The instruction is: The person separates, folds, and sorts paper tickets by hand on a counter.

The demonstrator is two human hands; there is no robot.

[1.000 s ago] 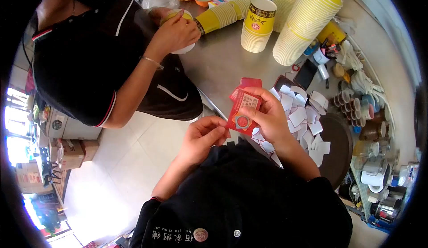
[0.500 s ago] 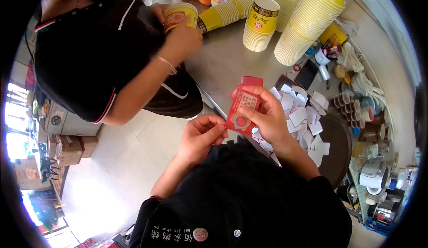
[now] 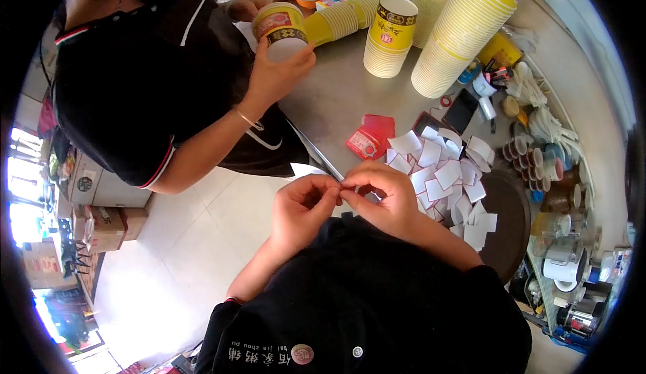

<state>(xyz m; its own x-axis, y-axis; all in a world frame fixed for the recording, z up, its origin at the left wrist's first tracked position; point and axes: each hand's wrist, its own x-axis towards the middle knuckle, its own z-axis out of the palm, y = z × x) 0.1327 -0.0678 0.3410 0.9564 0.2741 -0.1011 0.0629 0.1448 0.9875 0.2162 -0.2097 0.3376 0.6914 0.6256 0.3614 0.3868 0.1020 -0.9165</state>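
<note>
My left hand (image 3: 301,207) is closed in a pinch. A white-backed label (image 3: 307,169) shows beyond its fingers, by the table edge. My right hand (image 3: 383,196) is also closed, its thumb and fingertips pressed together against those of my left hand. Whatever lies between its fingertips is too small or hidden to make out. Just beyond my hands, overlapping red labels (image 3: 368,142) with printed faces lie on the metal table (image 3: 330,98). To the right of my right hand is a loose heap of white-backed labels (image 3: 447,172), some with red edges.
A co-worker's hand (image 3: 279,71) holds a yellow paper cup (image 3: 281,27) at the left. Stacked paper cups (image 3: 390,38) stand on the table, with a taller stack (image 3: 464,34) beside them. A phone (image 3: 461,110) lies behind the heap; a dark round stool (image 3: 505,226) is at right.
The red label in my right hand is no longer visible there; a white back shows past my left hand. My right hand moved down to my left. The co-worker's cup has turned.
</note>
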